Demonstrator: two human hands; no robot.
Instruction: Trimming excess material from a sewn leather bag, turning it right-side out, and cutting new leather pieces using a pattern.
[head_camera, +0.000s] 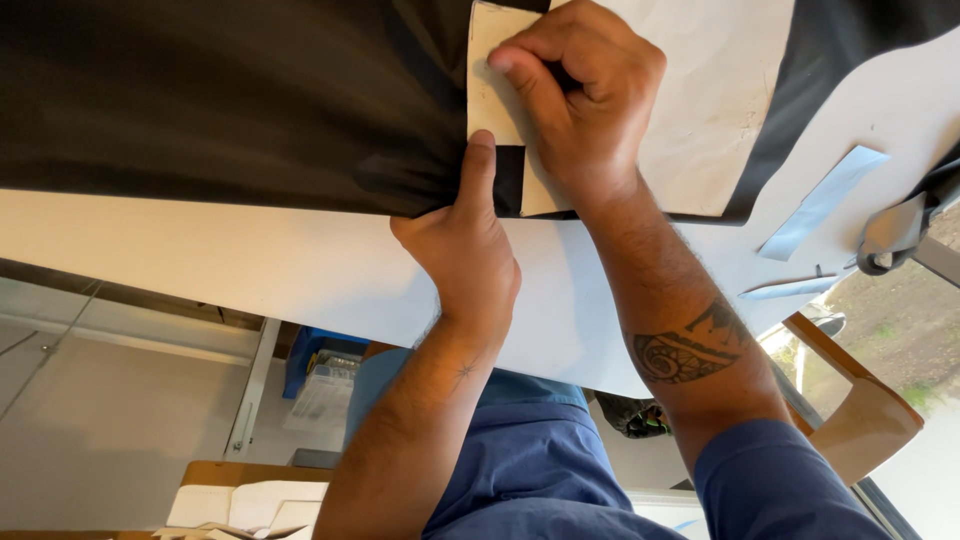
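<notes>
While pinning the cream pattern card (490, 110) flat on the black fabric (250, 100), presses with the right hand (585, 100), fingers curled, gripping nothing. Props the left hand (465, 250) nearer, thumb against the card's lower corner, other fingers hidden, grip unclear. Runs lengthwise away from both.

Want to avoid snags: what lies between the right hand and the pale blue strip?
Head view: the cream sheet, an edge of black fabric, then bare white table.
</notes>
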